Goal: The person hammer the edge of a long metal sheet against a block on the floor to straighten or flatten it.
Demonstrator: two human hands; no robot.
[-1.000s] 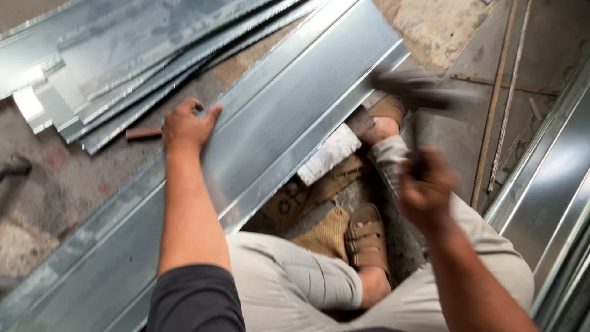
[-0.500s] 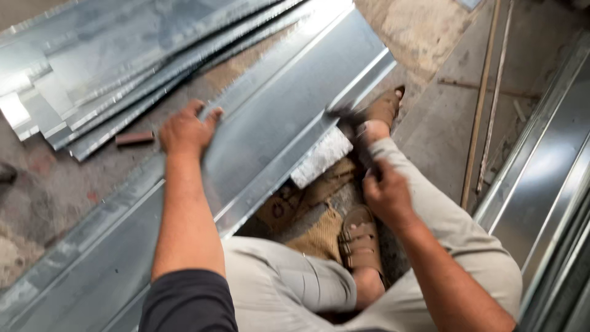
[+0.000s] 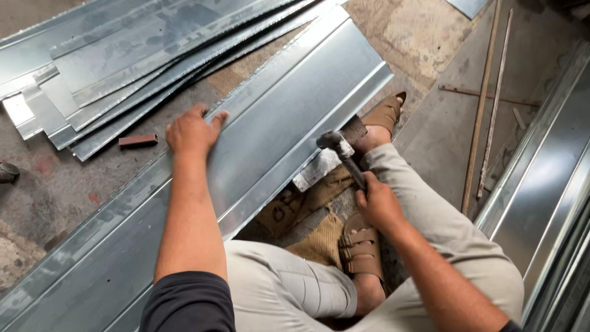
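A long folded sheet of galvanised metal [image 3: 289,117] lies diagonally across the floor and over my legs. My left hand [image 3: 192,130] presses flat on its far edge, fingers spread. My right hand [image 3: 378,203] grips the handle of a hammer [image 3: 337,145], whose head rests down at the sheet's near folded edge, above a pale block [image 3: 316,171] under that edge. My sandalled feet [image 3: 359,246] lie below the sheet on a piece of sacking [image 3: 319,240].
A pile of cut metal sheets [image 3: 123,61] lies at the upper left, with a small brown block [image 3: 137,141] beside it. Thin metal rods [image 3: 482,104] lie on the concrete to the right. More long folded metal profiles [image 3: 547,178] run along the right edge.
My right hand has swung the hammer down from a raised position to the near edge of the sheet. My left hand has stayed pressed on the sheet.
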